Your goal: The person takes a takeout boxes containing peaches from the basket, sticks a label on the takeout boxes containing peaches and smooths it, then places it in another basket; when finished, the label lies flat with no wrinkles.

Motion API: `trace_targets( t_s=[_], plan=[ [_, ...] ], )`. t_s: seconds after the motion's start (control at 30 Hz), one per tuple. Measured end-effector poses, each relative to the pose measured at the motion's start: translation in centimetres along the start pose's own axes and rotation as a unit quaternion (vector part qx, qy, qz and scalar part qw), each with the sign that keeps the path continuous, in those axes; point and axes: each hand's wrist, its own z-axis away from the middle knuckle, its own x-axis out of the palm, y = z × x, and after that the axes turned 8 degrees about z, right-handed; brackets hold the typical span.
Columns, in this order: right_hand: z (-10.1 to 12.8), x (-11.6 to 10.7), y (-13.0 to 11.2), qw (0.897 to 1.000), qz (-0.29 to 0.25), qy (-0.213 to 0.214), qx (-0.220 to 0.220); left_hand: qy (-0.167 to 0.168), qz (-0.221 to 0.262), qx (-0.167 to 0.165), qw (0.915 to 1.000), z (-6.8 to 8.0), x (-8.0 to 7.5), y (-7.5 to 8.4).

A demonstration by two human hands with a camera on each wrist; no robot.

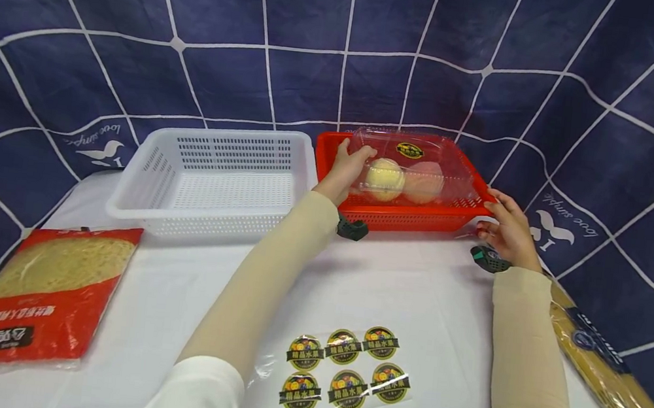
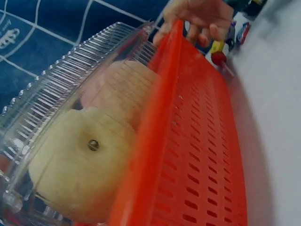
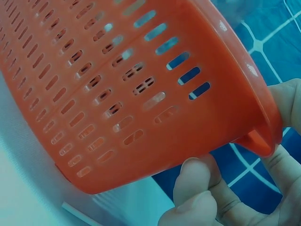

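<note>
Red perforated plastic: the red basket [image 1: 414,216] sits at the back of the white table [image 1: 441,307], just right of the white basket [image 1: 217,180]. Inside it lies a clear clamshell box [image 1: 413,166] with two pale round fruits [image 1: 384,179] side by side under a lid bearing a dark oval label. Left hand [image 1: 347,166] reaches over the red basket's near-left rim, fingers curled on the box's left end, gripping it. Right hand [image 1: 507,231] grips the basket's right corner; the right-wrist view shows the thumb pressed under the flared rim [image 3: 263,117] and fingers wrapped behind. The left-wrist view looks along the basket's front wall, fruit close behind ribbed clear plastic, right hand [image 2: 197,19] at the far corner. On the table, near edge: a sticker sheet [image 1: 340,369] with six round labels. Far left: a red noodle packet [image 1: 40,294]. Far right: a long pasta pack [image 1: 607,369] lying partly off the cloth.
</note>
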Motion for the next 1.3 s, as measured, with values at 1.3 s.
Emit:
trace_targets(
  t_s=[1.3],
  plan=[
    [-0.1,0.3,0.1,1.000,0.002,0.012,-0.002,-0.074,-0.094,-0.044,0.9918,0.8,-2.4,2.9]
  ],
)
